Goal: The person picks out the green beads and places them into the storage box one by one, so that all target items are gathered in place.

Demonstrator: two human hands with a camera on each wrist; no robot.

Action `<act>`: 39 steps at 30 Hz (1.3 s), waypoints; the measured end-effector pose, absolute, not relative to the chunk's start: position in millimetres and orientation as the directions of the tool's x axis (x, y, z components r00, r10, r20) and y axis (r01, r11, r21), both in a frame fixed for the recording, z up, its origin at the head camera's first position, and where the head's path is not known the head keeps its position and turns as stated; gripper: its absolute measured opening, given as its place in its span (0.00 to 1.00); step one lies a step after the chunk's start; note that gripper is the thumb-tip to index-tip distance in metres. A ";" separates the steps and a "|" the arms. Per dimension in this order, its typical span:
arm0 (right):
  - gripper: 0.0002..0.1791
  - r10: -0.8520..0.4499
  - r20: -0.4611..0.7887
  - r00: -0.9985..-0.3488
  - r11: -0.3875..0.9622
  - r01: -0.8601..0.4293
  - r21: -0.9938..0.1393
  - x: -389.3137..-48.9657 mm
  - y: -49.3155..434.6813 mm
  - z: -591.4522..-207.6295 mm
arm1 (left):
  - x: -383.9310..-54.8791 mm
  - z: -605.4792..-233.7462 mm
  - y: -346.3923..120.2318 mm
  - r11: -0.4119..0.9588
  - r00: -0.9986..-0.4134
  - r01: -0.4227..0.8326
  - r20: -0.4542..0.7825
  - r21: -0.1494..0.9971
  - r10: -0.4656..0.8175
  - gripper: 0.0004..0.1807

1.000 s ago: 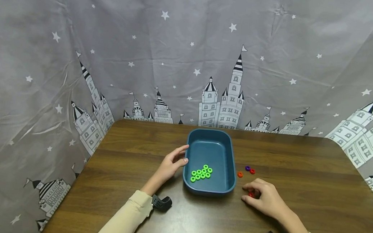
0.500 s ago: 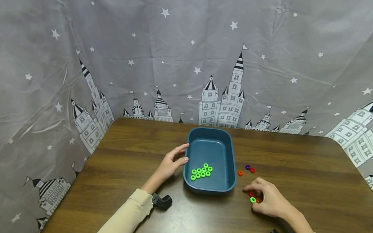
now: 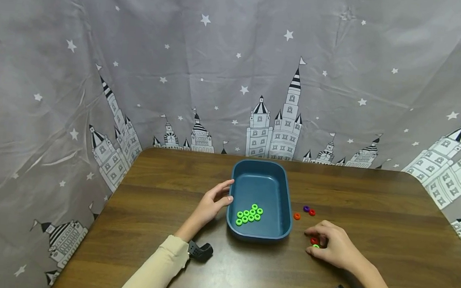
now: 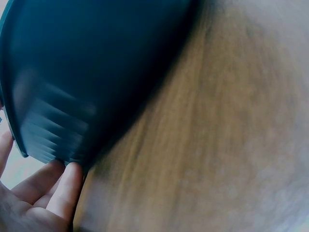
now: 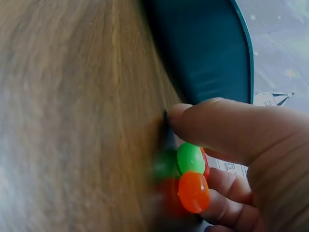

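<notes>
A dark teal tray [image 3: 276, 234] stands on the table, with several bright green rings [image 3: 245, 219] grouped in its near left part. My left hand [image 3: 209, 206] rests against the tray's left side; its fingertips [image 4: 71, 170] touch the outer wall in the left wrist view. Right of the tray, my right hand [image 3: 333, 247] is low over the table, thumb and fingers spread about a few small rings. Between them are a red ring [image 3: 314, 241] and a green ring [image 5: 190, 158], with an orange-looking ring [image 5: 193, 192] beside the green one. The fingers partly hide these rings.
Past my right hand lie a purple ring [image 3: 306, 208], a red ring [image 3: 312, 212] and an orange ring [image 3: 297, 216], near the tray's right wall. The wooden table [image 3: 172, 175] ends at a grey curtain [image 3: 204, 66] printed with castles and stars.
My right hand has shifted slightly to the right, and its thumb drew back and then came forward again. A green ring now shows between thumb and fingers. The left hand stays at the tray.
</notes>
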State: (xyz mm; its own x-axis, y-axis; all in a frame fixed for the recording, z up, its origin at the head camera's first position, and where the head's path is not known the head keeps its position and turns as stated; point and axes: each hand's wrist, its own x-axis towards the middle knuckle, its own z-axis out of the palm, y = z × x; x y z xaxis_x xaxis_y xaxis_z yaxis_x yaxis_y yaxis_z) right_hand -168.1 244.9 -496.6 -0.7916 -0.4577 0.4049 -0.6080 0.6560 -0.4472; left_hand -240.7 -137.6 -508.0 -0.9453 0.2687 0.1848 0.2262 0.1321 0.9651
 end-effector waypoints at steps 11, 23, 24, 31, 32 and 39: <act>0.23 -0.374 0.262 -0.890 0.777 -0.454 -0.436 -169.3 260.1 -486.4 | -240.6 -508.4 -136.7 0.132 -0.949 0.213 0.173 0.968 0.263 0.30; 0.10 -0.359 0.231 -0.904 0.770 -0.427 -0.474 -171.6 263.8 -485.7 | -240.0 -509.4 -137.4 0.165 -0.930 0.313 0.267 0.935 0.252 0.29; 0.10 -0.358 0.238 -0.903 0.768 -0.430 -0.476 -172.0 263.5 -486.5 | -240.0 -509.2 -137.5 0.166 -0.931 0.309 0.262 0.936 0.254 0.30; 0.08 -0.350 0.335 -0.875 0.755 -0.476 -0.452 -174.8 259.2 -492.4 | -241.6 -506.4 -137.4 0.145 -0.947 0.231 0.188 0.962 0.261 0.30; 0.08 -0.349 0.346 -0.871 0.753 -0.481 -0.450 -174.7 258.6 -493.2 | -241.6 -506.3 -137.3 0.145 -0.947 0.229 0.186 0.963 0.262 0.30; 0.09 -0.345 0.378 -0.859 0.744 -0.495 -0.448 -173.1 256.9 -494.4 | -240.9 -507.5 -137.6 0.146 -0.947 0.227 0.183 0.963 0.265 0.30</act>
